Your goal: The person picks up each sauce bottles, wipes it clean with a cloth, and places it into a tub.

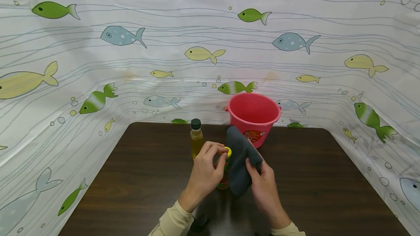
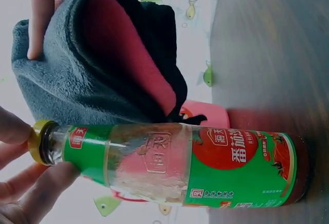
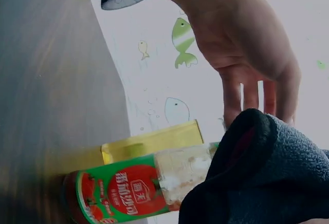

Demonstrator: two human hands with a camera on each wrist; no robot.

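Observation:
A glass bottle with a green label and a tomato picture [image 2: 241,167] stands upright on the table, red sauce low in it. My left hand [image 1: 205,170] pinches its yellow cap [image 2: 37,142] between thumb and fingers, with other fingers against the neck. In my right hand [image 1: 265,187] is a grey plush cloth [image 1: 238,165], gripped along its upper right side and hanging in a fold just right of the bottle. Pink shows inside that fold in the left wrist view. The cloth covers part of the bottle's upper half in the right wrist view.
Behind my left hand stands a bottle of yellow oil [image 1: 197,143] with a dark cap. A pink bucket [image 1: 238,121] is at the table's back edge, beyond the cloth. White fish-patterned sheeting [image 1: 183,17] surrounds the dark wooden table [image 1: 315,177].

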